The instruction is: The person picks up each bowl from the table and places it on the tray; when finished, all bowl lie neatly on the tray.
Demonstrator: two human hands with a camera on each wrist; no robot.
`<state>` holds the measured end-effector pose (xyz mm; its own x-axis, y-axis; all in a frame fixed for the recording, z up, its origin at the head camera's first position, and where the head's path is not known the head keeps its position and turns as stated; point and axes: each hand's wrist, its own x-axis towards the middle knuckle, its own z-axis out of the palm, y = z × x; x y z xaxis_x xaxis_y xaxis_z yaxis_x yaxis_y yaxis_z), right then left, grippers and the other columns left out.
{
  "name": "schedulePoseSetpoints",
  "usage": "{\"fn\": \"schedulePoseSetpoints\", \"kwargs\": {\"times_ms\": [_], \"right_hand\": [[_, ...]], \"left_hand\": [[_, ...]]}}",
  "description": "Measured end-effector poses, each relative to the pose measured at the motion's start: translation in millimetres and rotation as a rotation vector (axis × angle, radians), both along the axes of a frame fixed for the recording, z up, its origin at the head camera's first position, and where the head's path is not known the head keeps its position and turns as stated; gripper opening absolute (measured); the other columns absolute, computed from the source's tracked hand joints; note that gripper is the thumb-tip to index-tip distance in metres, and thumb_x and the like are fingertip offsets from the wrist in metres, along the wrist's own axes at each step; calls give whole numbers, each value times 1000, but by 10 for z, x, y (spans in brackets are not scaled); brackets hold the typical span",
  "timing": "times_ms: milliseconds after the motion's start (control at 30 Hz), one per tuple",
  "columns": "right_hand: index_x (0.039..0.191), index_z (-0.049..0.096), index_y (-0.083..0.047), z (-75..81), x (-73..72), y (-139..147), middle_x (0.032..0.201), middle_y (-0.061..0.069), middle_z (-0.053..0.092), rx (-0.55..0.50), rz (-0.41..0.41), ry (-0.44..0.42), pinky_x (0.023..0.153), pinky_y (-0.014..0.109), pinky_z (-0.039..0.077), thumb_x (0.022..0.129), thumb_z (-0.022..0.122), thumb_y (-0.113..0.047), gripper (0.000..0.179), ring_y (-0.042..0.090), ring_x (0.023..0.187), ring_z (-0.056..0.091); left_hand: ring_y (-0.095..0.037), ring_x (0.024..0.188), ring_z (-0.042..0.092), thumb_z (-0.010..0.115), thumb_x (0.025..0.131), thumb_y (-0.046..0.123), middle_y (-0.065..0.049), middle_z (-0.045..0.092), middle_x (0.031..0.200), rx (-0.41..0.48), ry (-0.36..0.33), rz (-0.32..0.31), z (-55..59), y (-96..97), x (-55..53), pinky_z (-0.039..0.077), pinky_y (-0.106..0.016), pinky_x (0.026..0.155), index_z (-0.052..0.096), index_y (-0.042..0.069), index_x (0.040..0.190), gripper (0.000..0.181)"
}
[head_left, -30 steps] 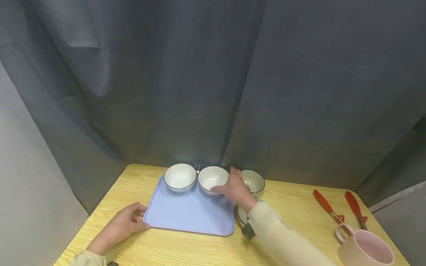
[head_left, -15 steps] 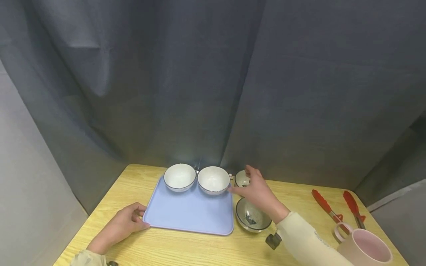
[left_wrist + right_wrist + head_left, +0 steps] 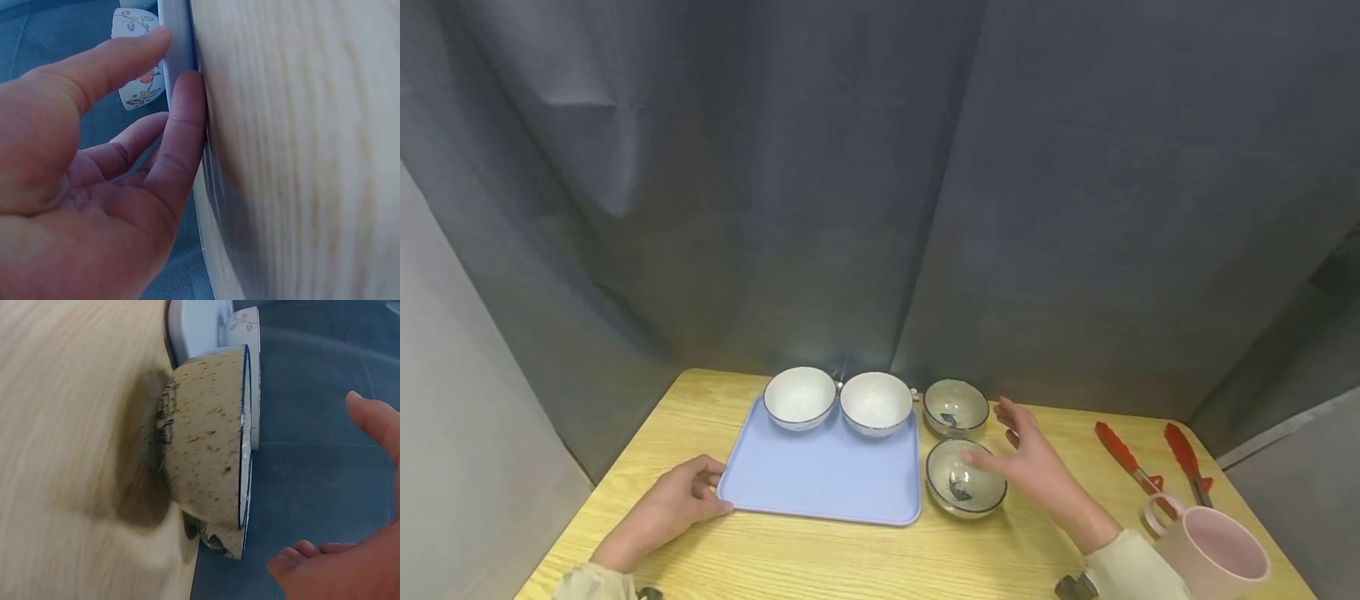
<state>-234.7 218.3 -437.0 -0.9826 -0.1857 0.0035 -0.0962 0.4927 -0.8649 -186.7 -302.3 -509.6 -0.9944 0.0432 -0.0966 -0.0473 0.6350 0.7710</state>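
My left hand (image 3: 673, 504) pinches the near left corner of a blue-lilac tray (image 3: 820, 483), its thumb against the edge and a finger (image 3: 181, 119) between tray and wood. Side by side at the tray's far edge stand two white bowls, a left one (image 3: 800, 397) and a right one (image 3: 876, 403), with floral sides. Right of the tray sit two speckled grey bowls, a back one (image 3: 953, 408) and a front one (image 3: 958, 492). Over the front one's right side my right hand (image 3: 1037, 467) hovers with fingers spread, its thumb overlapping the bowl; it holds nothing.
On the right of the wooden table (image 3: 820, 558) stands a pink mug (image 3: 1213, 554), its handle to the left. Behind it lie red-tipped tongs (image 3: 1116, 447), spread apart. A dark curtain (image 3: 820, 208) hangs along the back edge.
My right hand has let go of the right white bowl and moved rightward, past the speckled bowls, uncovering both. The left hand stays at the tray corner. The head view has shifted slightly.
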Motion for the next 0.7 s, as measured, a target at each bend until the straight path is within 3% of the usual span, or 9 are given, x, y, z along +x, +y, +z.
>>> {"fn": "schedulePoseSetpoints", "kwargs": {"times_ms": [400, 700], "right_hand": [[174, 13, 8, -145, 223, 157, 177, 32, 28, 10, 4, 9, 136, 62, 26, 93, 93, -24, 118, 53, 167, 29], [173, 19, 5, -424, 325, 233, 175, 32, 35, 28, 16, 61, 132, 63, 32, 91, 95, -26, 116, 53, 164, 35]], "left_hand": [[-16, 102, 71, 95, 90, 17, -8, 77, 119, -4, 1, -1, -7, -9, -11, 57, -29, 81, 69, 1, 131, 50], [-16, 98, 70, 95, 90, 15, -8, 76, 117, 11, 9, -11, -13, -2, 0, 56, -27, 78, 69, 0, 129, 50]]}}
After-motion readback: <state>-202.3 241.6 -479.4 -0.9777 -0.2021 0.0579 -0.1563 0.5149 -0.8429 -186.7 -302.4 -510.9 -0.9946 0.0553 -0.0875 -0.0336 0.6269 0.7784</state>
